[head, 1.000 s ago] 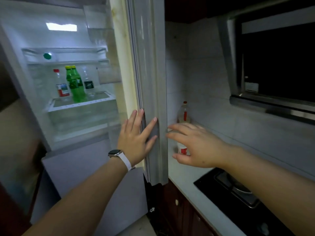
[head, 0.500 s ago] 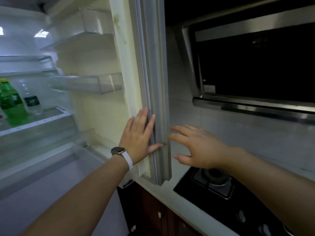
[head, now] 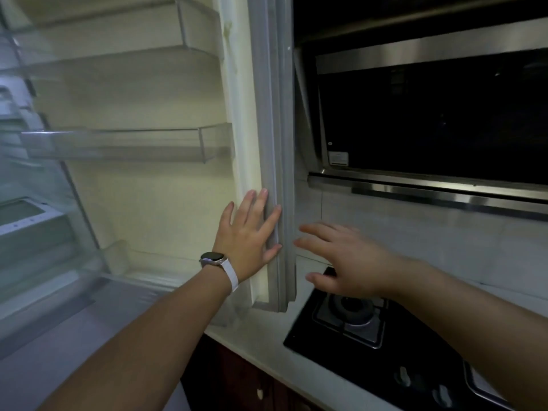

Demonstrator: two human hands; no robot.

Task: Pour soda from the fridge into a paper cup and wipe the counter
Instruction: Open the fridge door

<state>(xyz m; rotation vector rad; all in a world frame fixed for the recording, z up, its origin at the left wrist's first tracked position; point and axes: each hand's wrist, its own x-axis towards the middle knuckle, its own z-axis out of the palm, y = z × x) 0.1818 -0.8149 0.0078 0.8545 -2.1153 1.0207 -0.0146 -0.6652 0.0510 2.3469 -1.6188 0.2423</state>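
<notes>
The fridge door (head: 275, 120) stands wide open, its inner side with clear shelves (head: 127, 143) facing me. My left hand (head: 249, 235), with a watch on the wrist, presses flat with straight fingers against the door's grey edge seal. My right hand (head: 344, 259) hovers open beyond the door's edge, fingers spread, above the white counter (head: 267, 348). The fridge interior (head: 26, 221) shows only at the far left. No soda bottle or paper cup is in view.
A black gas hob (head: 370, 345) with a burner (head: 350, 310) is set into the counter right of the door. A steel range hood (head: 430, 114) hangs above it. Dark wooden cabinets (head: 243, 384) sit below the counter.
The view has swung right, so the green bottles in the fridge have left the frame. The door has swung further open under my left hand. Both hands keep their poses.
</notes>
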